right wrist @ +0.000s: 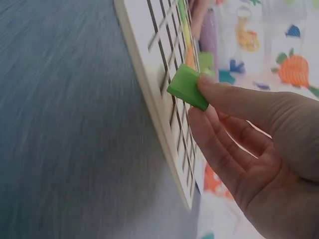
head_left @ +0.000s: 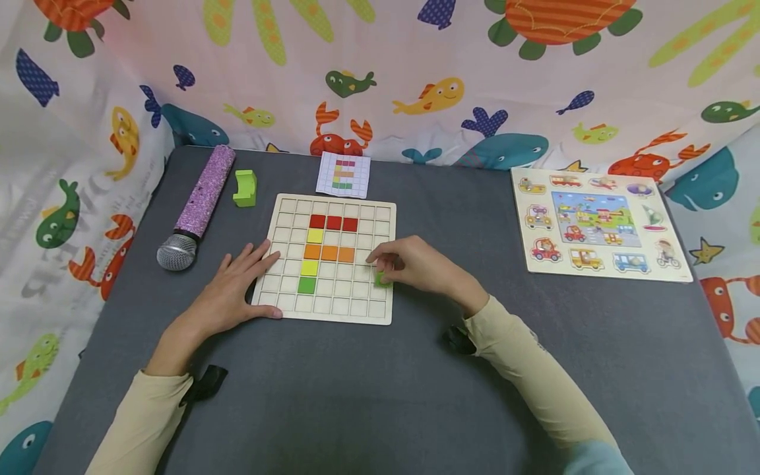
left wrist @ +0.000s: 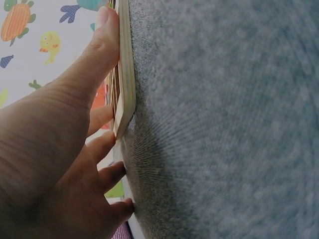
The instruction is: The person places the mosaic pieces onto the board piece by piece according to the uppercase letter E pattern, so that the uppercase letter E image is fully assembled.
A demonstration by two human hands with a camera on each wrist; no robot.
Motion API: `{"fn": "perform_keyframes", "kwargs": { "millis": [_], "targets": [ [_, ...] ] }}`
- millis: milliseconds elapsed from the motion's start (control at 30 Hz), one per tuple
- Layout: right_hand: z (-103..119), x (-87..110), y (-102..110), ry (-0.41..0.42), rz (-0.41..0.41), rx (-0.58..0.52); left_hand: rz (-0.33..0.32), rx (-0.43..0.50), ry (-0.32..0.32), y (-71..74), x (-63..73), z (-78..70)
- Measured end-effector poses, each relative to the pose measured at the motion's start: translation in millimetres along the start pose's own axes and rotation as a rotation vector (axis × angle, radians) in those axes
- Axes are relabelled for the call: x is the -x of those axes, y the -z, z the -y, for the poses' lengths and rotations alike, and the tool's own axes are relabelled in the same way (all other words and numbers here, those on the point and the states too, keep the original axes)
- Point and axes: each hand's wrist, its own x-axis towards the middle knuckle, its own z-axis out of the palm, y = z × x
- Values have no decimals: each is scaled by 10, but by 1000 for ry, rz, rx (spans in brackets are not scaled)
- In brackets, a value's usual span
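A pale wooden grid board (head_left: 287, 300) lies on the grey table, with red, yellow, orange and green square tiles in several of its cells. My right hand (head_left: 410, 265) pinches a green tile (right wrist: 188, 85) between thumb and fingertips, just over the board's right edge. Spread along the left edge, my left hand (head_left: 228, 290) rests its thumb (left wrist: 97, 50) and fingers on the board's rim. One green tile (head_left: 307, 285) sits at the lower left of the pattern, below a yellow tile (head_left: 309, 267).
Behind the board lies a printed pattern card (head_left: 325, 173). A glittery purple microphone (head_left: 206, 191) and a bright green curved block (head_left: 245, 188) are at the left. To the right is a picture puzzle board (head_left: 537, 224). A sea-animal curtain (head_left: 392, 79) borders the table.
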Motion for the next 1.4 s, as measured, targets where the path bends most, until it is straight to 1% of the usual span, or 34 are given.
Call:
{"fn": "perform_keyframes", "kwargs": {
  "millis": [133, 267, 367, 467, 600, 700, 767, 967, 1133, 1400],
  "targets": [
    [69, -214, -149, 43, 28, -51, -3, 2, -4, -7, 4, 2],
    [109, -405, -288, 71, 29, -118, -3, 0, -4, 0, 1, -5],
    [140, -512, -381, 82, 29, -149, -2, -1, -5, 11, -1, -14],
    [168, -584, -464, 85, 29, -153, -3, 0, -10, 19, 0, -22],
    [204, -636, -551, 74, 45, -138, -7, -4, -15, 23, -2, -20],
    [235, -652, -576, 67, 66, -103, -9, -9, -17, 24, -9, -15],
    [253, -654, -571, 60, 68, -79, -9, -9, -18, 23, -15, -14],
    [263, -657, -533, 49, 35, -40, -9, -9, -21, 21, -17, -22],
    [271, -671, -552, 68, 50, -2, -25, -11, -39, 24, -4, -21],
    [300, -681, -580, 52, 58, 48, -34, -7, -49, 5, 8, -7]
  ]
}}
